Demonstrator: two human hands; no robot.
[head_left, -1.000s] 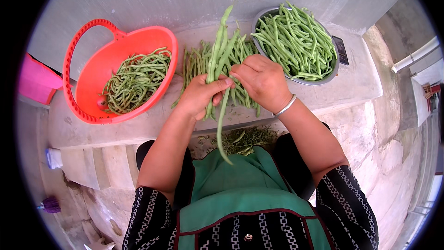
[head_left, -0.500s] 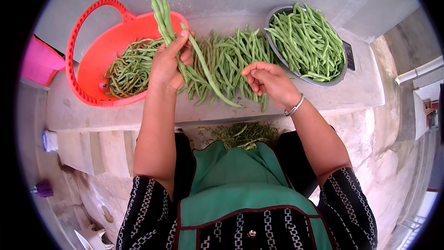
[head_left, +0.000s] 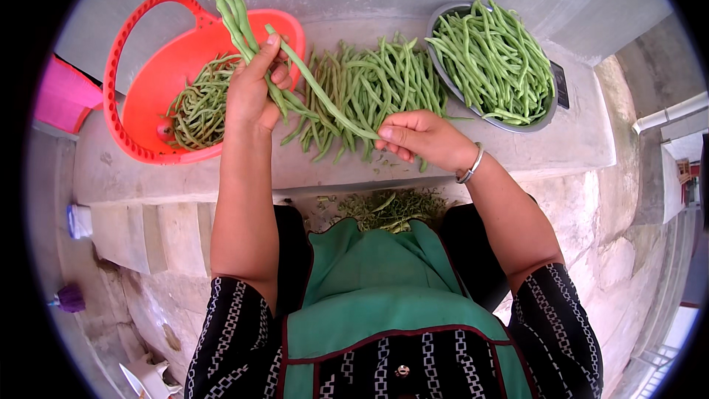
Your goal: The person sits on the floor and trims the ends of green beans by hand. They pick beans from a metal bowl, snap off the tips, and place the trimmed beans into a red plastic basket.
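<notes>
My left hand is closed round several long green beans, their upper ends pointing away over the red basket. One green bean slants from that hand down to my right hand, whose thumb and fingers pinch its lower tip. A metal bangle circles my right wrist. Beyond and between both hands lies a loose heap of green beans on the concrete ledge.
At left, a red plastic basket holds thinner, browner beans. A metal basin piled with green beans stands at right, beside a dark flat device. Below the ledge lies a heap of green trimmings.
My right hand has closed its thumb and fingers on the lower tip of the slanting bean. My left hand has shifted slightly left with its beans.
</notes>
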